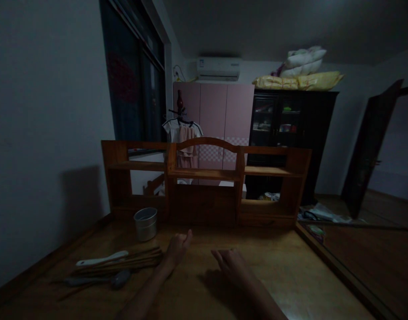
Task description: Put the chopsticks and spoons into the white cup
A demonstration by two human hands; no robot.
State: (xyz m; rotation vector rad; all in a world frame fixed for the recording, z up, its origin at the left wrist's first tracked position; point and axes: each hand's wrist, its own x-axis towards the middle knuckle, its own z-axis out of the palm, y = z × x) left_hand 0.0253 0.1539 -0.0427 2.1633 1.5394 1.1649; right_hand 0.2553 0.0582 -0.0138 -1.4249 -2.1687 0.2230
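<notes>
Both hands empty, left hand (178,249) loosely open, right hand (231,263) curled

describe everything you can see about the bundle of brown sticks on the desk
The bundle of sticks is a loose sheaf of thin brown rods, wood by the look, perhaps chopsticks; the dim light hides detail. It lies flat on the wooden desk, running left to right. A white utensil lies along its far edge and a grey spoon just in front. Its right end sits beside the left hand; contact cannot be told.
</notes>
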